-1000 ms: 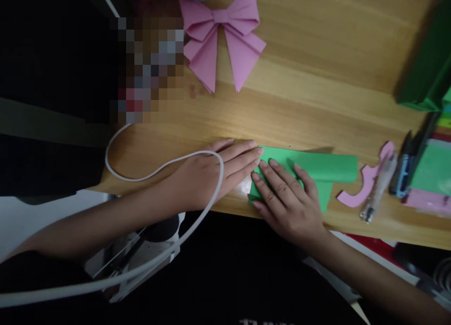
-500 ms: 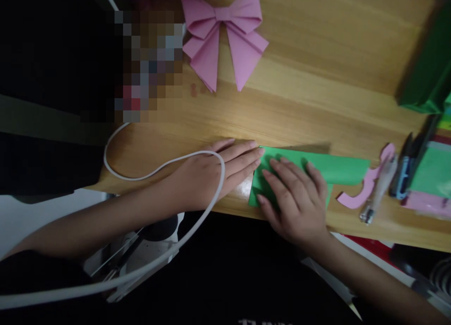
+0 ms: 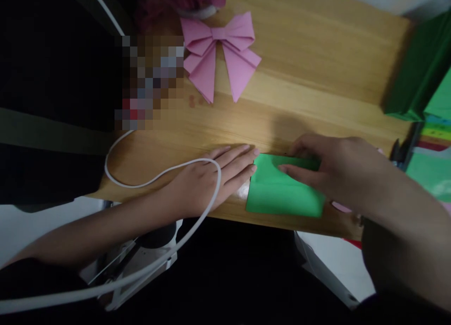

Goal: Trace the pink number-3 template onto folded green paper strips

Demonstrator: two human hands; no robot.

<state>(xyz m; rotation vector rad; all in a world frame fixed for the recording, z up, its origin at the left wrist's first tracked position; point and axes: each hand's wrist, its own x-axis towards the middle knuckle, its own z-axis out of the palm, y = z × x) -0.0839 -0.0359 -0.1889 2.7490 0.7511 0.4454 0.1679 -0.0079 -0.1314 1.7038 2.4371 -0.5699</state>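
Note:
A sheet of green paper (image 3: 282, 196), creased across, lies at the table's near edge. Flat on the wood, my left hand (image 3: 207, 179) has its fingers stretched out and their tips against the paper's left edge. My right hand (image 3: 341, 170) reaches over the right part of the sheet. Its thumb lies above the paper and the bent fingers are at the far edge, with green paper between them. That hand hides the sheet's right end. A pink paper strip (image 3: 341, 206) peeks out below the right hand, mostly covered.
A pink folded paper bow (image 3: 218, 34) lies farther back. Across my left hand loops a white cable (image 3: 219, 179). At right stand a dark green box (image 3: 410, 76) and packs of coloured paper (image 3: 428, 172), beside a dark tool (image 3: 396, 151). Part of the left side is pixelated.
My right hand has gone from lying flat on the green paper to gripping its far right part, turned sideways. The sheet's near half now looks lifted or curved. My left hand stays put.

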